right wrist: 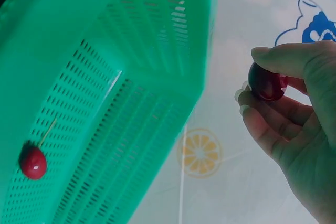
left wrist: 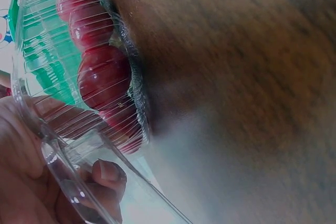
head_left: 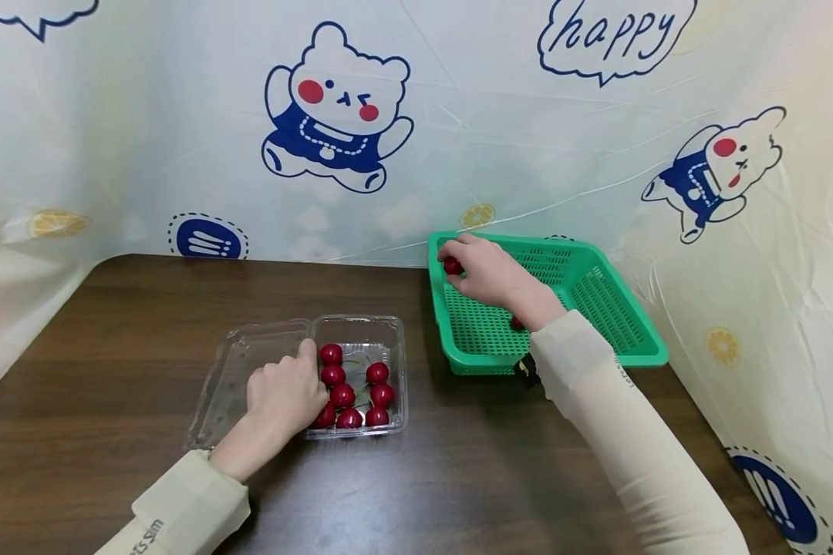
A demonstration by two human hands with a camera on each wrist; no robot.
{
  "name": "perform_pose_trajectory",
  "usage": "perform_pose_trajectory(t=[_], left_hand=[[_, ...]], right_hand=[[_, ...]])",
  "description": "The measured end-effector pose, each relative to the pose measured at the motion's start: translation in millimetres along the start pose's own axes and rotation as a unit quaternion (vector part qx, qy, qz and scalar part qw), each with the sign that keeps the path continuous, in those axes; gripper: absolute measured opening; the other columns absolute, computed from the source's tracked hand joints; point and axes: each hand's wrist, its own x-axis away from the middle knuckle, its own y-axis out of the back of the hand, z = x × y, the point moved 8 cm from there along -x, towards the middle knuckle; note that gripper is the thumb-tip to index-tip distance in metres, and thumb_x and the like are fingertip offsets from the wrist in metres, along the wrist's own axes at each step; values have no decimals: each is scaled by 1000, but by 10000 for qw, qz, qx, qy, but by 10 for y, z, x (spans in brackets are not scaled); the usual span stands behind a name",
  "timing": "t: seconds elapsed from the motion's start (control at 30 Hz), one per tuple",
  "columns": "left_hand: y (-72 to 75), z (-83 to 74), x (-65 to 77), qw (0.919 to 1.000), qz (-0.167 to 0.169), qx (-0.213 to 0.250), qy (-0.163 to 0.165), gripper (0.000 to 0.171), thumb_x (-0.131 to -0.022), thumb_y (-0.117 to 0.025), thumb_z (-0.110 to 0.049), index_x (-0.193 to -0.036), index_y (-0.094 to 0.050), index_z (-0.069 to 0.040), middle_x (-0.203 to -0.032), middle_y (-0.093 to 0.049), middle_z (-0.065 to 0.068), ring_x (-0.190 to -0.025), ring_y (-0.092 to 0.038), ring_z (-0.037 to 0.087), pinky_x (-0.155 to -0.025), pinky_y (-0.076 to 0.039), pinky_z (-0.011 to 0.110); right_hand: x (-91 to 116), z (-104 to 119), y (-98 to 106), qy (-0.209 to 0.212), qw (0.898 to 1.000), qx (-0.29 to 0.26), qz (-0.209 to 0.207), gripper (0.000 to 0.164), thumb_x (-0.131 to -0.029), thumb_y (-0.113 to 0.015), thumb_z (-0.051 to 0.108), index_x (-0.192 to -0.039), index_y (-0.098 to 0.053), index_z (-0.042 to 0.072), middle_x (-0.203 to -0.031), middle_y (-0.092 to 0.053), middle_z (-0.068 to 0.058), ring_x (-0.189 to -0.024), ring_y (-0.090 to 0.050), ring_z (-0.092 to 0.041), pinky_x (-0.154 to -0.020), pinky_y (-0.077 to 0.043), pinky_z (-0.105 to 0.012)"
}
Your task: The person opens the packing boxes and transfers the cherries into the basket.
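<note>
My right hand (head_left: 486, 271) pinches a dark red cherry (right wrist: 266, 83) between thumb and fingertips, above the left side of a green plastic basket (head_left: 468, 360). Another cherry (right wrist: 33, 162), its stem showing, lies on the basket's slotted floor, partly behind my right wrist in the head view. At the left, a clear plastic clamshell box (head_left: 399, 385) stands with its lid (head_left: 224, 385) folded out flat. Several cherries (head_left: 342, 396) with stems sit in the box. My left hand (head_left: 286, 393) grips the box at its hinge side, fingers curled at the edge, covering part of the lid.
Both containers stand on a dark wooden table (head_left: 451, 478), the basket near the back right. Behind and beside the table hangs a pale sheet (head_left: 486, 154) with printed bears. The basket's back rim (head_left: 527, 240) is close to it.
</note>
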Motion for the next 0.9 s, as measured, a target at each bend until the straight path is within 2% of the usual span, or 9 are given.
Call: perform_pose_trajectory(t=[0.4,0.9], left_hand=[[9,-17,10,10000,-10,-2,-1,19,-78,-54,-10,-91,-47,1,-64,-64,24,-51,-59,40,-45,-48,49],[-3,-2,12,10000,4,25,9,19,-78,-54,-10,-91,-47,1,-63,-64,23,-50,-58,39,-44,-47,48]], right_hand=[[114,-319,-68,-315,9994,-95,131,31,-89,-64,10,-119,-61,6,-115,-61,-15,-100,-55,-28,-87,-52,-46],[242,-581,-44,-434,9990,-56,112,28,-90,-60,7,-118,-61,3,-114,-62,-18,-96,-55,-31,-86,-50,-48]])
